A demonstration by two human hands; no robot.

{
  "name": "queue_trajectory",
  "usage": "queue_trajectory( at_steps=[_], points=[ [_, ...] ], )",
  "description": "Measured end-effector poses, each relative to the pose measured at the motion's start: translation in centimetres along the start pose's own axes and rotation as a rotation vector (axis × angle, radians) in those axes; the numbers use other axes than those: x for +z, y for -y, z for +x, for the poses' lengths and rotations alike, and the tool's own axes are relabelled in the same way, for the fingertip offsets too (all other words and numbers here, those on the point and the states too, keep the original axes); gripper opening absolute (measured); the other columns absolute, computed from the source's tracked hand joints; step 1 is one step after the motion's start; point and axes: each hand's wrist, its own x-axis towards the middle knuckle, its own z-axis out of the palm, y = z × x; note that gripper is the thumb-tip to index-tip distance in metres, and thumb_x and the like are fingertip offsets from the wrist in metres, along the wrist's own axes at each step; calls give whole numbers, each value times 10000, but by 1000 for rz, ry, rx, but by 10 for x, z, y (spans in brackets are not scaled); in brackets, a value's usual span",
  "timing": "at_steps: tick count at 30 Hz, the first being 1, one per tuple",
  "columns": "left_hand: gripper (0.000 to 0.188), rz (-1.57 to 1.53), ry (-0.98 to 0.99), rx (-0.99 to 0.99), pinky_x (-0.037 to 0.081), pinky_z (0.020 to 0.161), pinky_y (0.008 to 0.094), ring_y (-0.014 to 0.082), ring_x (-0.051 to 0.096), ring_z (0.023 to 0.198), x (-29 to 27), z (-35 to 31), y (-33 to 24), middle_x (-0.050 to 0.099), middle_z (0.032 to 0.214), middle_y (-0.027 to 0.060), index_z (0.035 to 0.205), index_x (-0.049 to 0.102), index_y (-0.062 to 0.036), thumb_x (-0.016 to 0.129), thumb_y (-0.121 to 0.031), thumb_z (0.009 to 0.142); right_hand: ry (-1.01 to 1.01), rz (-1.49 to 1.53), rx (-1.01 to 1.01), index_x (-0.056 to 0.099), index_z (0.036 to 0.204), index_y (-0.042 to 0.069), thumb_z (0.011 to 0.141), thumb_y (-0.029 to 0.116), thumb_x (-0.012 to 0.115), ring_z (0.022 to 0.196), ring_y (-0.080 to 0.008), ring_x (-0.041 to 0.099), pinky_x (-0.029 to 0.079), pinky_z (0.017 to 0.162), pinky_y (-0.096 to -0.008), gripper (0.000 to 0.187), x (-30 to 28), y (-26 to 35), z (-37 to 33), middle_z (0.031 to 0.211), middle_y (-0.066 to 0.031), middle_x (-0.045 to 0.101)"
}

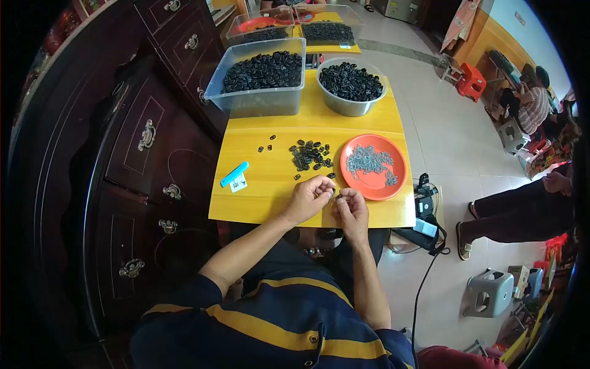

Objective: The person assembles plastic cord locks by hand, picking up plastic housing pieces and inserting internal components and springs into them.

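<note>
From the hands, a translucent rectangular bin stands at eleven o'clock, a round tub at twelve, a slim blue tool past nine. Loose black oval pieces lie at eleven; the red plate sits at two — crowding the right hand. The left hand pinches a black piece; the right's fingertips nearly meet — their hold unclear.

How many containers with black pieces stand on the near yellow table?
2: a rectangular translucent bin toward the far left of the yellow table, and a round tub to its right. None seems hidden there.
</note>
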Motion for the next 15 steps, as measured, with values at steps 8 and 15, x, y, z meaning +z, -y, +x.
queue_trajectory(
  at_steps=[8, 15],
  points=[
    [99, 50, 25, 46, 484, 654, 193, 14, 561, 710, 1, 4, -11, 627, 823, -27, 982, 626, -14, 612, 0, 885, -22, 51, -39, 538, 1090, 31, 936, -2, 572, 729, -28, 519, 429, 618, -182, 161, 3, -2, 2, 866, 21, 572],
    [83, 116, 25, 41, 475, 622, 194, 12, 550, 666, 1, 4, -16, 624, 780, -37, 966, 625, -12, 621, -10, 883, -21, 6, 2, 554, 1065, 23, 929, 2, 591, 743, -26, 523, 441, 638, -182, 143, 2, -3, 1, 873, 27, 584]
  ],
)
